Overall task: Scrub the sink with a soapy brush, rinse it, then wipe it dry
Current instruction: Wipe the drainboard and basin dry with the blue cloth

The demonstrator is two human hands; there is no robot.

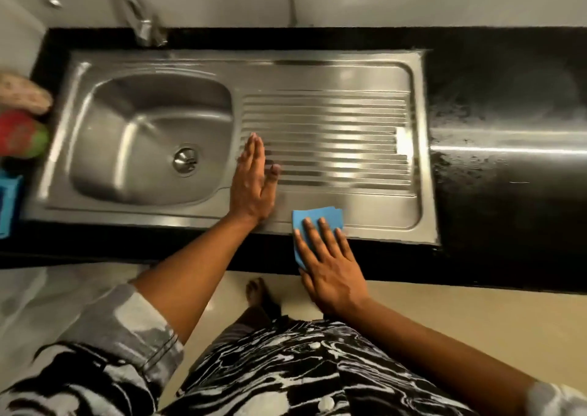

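You are on the last step, the wipe-dry. Your right hand (pixel 330 269) lies flat, fingers straight and spread, gripping nothing. It presses the blue cloth (pixel 317 213) onto the front rim of the stainless steel sink (pixel 190 61), the cloth partly overhanging the front edge of the glossy black counter (pixel 492 225). Your left hand (pixel 252 186), fingers straight and holding nothing, rests at the left end of the ribbed drainboard (pixel 333 123), just beside the basin (pixel 133 161). No suds show. Next, I judge, sweep the cloth across the ribs, then down into the basin, with even pressure.
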